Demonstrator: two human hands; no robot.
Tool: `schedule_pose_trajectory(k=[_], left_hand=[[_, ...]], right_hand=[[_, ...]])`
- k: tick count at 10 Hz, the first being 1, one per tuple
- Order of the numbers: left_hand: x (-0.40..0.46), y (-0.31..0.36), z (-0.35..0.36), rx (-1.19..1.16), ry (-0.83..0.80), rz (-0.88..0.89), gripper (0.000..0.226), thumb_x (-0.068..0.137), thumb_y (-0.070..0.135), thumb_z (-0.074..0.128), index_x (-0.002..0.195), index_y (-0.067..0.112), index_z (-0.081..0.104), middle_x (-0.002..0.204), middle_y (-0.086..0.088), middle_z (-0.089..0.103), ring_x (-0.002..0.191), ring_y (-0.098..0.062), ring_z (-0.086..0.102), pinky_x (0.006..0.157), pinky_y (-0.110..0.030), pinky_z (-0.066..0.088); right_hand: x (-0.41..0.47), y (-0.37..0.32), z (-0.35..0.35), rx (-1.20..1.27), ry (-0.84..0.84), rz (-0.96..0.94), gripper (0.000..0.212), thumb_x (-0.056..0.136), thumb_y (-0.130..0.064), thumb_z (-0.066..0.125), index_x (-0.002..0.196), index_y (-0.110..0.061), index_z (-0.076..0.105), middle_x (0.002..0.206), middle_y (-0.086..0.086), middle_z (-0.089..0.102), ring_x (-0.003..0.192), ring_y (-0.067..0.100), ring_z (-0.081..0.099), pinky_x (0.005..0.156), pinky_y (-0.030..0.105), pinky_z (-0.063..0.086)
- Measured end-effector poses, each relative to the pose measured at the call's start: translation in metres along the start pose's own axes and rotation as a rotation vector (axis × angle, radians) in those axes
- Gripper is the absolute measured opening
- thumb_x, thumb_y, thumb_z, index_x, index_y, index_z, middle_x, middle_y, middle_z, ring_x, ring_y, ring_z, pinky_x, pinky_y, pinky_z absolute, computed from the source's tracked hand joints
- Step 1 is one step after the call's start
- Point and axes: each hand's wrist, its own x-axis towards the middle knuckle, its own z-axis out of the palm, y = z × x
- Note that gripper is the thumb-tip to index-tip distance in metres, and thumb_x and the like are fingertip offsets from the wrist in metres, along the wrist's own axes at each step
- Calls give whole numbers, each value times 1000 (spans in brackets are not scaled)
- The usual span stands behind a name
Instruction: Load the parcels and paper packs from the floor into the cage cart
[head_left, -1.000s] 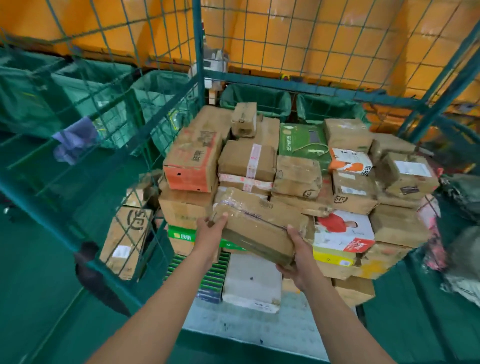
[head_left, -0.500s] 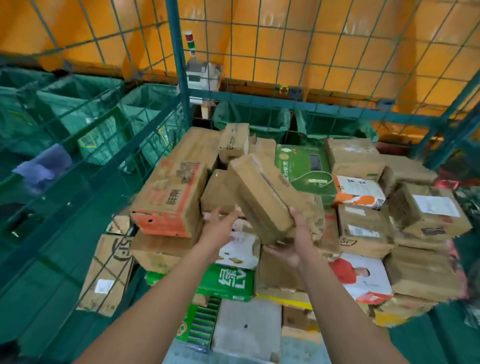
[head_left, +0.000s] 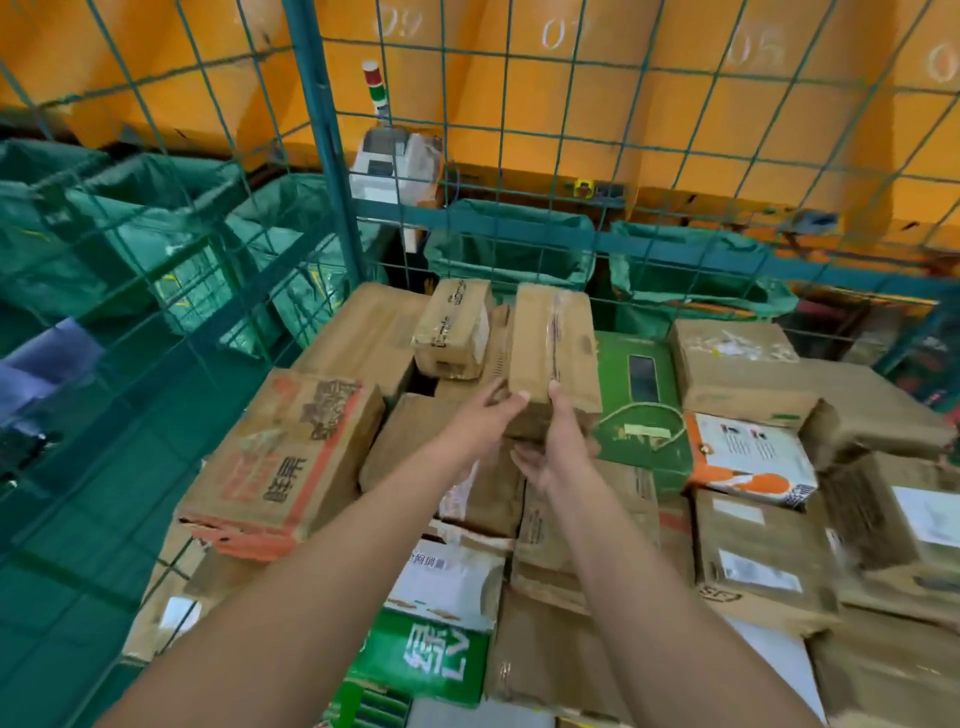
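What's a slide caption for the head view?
Both hands, left hand and right hand, set a taped brown parcel on the stacked boxes in the green cage cart.

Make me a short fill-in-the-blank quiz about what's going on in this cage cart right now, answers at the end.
1. The taped brown parcel is held by ____ hands, the left hand and the right hand.
2. The wire mesh of the cage cart is painted ____.
3. Directly right of the held parcel lies a flat ____ box with a string handle.
4. The big carton at the left of the stack has ____ printing.

Answers: both; green; green; orange
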Motion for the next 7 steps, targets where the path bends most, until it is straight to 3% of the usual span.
schedule_pose_trajectory(k=[1, 2, 3, 4, 5, 6, 7], left_hand=[[23, 14, -9, 16, 47, 77, 46, 100, 38, 64, 143, 32, 49, 139, 14, 57, 117, -11, 56, 104, -35, 46], [32, 21, -22, 59, 86, 85, 83, 83, 56, 71, 155, 33, 36, 144, 12, 53, 127, -12, 54, 113, -36, 41], [35, 16, -33, 120, 77, 39, 97, 83, 61, 69, 163, 33, 21, 164, 1, 36, 145, -22, 41, 118, -41, 38], [35, 14, -39, 144, 96, 45, 75, 99, 45, 64, 163, 29, 26, 165, 2, 33, 147, -22, 38, 115, -38, 39], [31, 17, -45, 191, 55, 61, 66, 100, 42, 62, 159, 27, 35, 160, -1, 41, 140, -24, 48, 110, -41, 44], [18, 36, -51, 310, -30, 124, 53, 102, 39, 58, 150, 20, 49, 145, 1, 55, 129, -25, 57, 101, -39, 48], [-7, 56, -62, 462, -84, 215, 42, 104, 38, 55, 142, 21, 56, 139, 4, 58, 117, -16, 55, 90, -28, 45]], right_hand=[[17, -21, 22, -104, -94, -38, 79, 89, -63, 67, 150, -22, 38, 109, 3, 63, 93, 22, 61, 87, 41, 60], [20, -30, 34, -199, -231, 17, 64, 96, -57, 62, 146, -22, 44, 124, 4, 60, 96, 23, 62, 71, 35, 58], [22, -21, 36, -252, -307, 67, 62, 97, -53, 62, 148, -24, 43, 152, 8, 44, 127, 32, 55, 104, 46, 52], [22, -13, 35, -288, -313, 47, 65, 97, -53, 62, 153, -29, 38, 157, 10, 39, 134, 32, 49, 106, 45, 50], [10, -16, 33, -331, -324, 13, 55, 100, -48, 59, 148, -27, 44, 149, 11, 49, 126, 31, 55, 89, 38, 55], [-16, -31, 32, -442, -344, -61, 43, 105, -43, 54, 142, -23, 50, 132, 10, 63, 119, 32, 63, 96, 39, 57], [-60, -43, 31, -572, -296, -164, 22, 108, -33, 48, 126, -25, 59, 125, 10, 67, 121, 32, 63, 106, 42, 53]])
